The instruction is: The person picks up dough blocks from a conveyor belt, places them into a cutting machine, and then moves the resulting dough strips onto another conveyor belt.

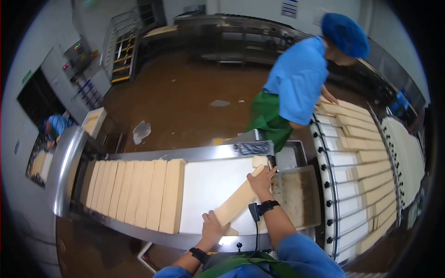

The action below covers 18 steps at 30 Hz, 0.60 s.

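Observation:
A long, flat cream-coloured slab (238, 202) lies slanted over the white belt, held at both ends. My left hand (214, 228) grips its lower end, near the belt's front edge. At the upper end, my right hand (262, 182) has its fingers wrapped round the slab. Just beyond that hand sits a small cream block (260, 161). A corner of another cream piece (231, 232) shows beside my left hand. To the left, several similar slabs (139, 194) stand side by side in a row across the belt (199, 190).
A metal bin (296, 197) with crumbs adjoins the belt's right end. Farther right, a rod-divided conveyor (330, 204) carries more slabs. A co-worker (296, 78) in blue and green leans over it. Another person (58, 125) is at far left. Steps (123, 58) stand at the back.

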### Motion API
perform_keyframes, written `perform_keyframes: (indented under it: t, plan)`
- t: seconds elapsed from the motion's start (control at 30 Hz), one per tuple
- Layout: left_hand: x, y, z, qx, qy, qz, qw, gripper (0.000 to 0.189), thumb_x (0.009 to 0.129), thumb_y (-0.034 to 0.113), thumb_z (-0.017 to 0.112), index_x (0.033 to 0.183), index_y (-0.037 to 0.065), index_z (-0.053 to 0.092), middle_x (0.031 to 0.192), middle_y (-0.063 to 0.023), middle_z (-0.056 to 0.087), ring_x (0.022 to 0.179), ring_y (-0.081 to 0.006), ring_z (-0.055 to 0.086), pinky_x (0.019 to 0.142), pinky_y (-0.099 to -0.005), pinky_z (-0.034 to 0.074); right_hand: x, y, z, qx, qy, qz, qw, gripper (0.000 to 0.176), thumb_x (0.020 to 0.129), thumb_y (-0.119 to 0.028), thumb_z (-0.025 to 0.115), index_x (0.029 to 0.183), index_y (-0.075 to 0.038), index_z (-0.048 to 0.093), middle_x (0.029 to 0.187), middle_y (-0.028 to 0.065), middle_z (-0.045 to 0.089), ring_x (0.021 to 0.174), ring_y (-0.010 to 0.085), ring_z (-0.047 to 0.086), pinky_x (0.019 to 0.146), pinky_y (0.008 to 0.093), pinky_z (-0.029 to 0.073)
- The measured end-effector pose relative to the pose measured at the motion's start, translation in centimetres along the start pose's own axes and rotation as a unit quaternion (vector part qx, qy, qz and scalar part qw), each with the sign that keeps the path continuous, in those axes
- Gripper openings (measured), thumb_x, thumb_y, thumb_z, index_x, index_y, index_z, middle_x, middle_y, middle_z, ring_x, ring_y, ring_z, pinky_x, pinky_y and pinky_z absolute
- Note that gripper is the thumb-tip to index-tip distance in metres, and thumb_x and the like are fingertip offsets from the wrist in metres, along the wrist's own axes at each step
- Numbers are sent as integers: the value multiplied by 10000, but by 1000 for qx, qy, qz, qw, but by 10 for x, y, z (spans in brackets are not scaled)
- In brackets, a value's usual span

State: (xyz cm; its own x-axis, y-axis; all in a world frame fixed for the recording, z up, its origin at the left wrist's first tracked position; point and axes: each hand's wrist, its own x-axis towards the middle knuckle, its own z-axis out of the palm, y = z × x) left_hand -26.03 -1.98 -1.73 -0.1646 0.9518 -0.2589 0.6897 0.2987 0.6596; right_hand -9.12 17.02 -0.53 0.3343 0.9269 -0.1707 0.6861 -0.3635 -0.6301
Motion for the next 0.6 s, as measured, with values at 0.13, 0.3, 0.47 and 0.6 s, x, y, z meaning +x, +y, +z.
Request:
perform_keyframes:
  t: [0.13, 0.3, 0.47, 0.6]
  plan:
    - [-6, 45, 22, -5, 59, 105, 993, 727, 677, 205, 753, 1236, -27, 350, 1183, -311, 332, 1096, -480, 403, 929, -466, 418, 2, 83, -53, 119, 134, -24, 984, 792, 692, -306, 667, 1278, 24, 248, 1352, 313, 173, 1144, 474, 395, 973, 466, 365]
    - [-18, 134, 55, -35, 9, 280, 959, 753, 654, 70, 729, 1312, 57, 362, 1280, -324, 272, 1205, -496, 292, 989, -462, 363, -35, 173, -191, 136, 283, 28, 949, 794, 743, -336, 653, 1304, 45, 240, 1260, 309, 291, 1121, 451, 397, 952, 463, 378]
    - [-49, 227, 103, -52, -73, 448, 890, 831, 601, 8, 743, 1338, 91, 370, 1276, -227, 312, 1175, -408, 382, 966, -424, 393, -79, 274, -307, 128, 327, 189, 917, 803, 753, -408, 621, 1300, 57, 261, 1225, 323, 357, 1092, 465, 457, 924, 464, 418]
    - [-85, 278, 136, -21, -210, 515, 831, 806, 624, 51, 774, 1330, 88, 388, 1275, -214, 322, 1119, -392, 448, 936, -420, 422, -111, 353, -372, 142, 317, 303, 888, 783, 749, -436, 604, 1286, 59, 319, 1204, 348, 403, 1084, 474, 482, 910, 460, 436]
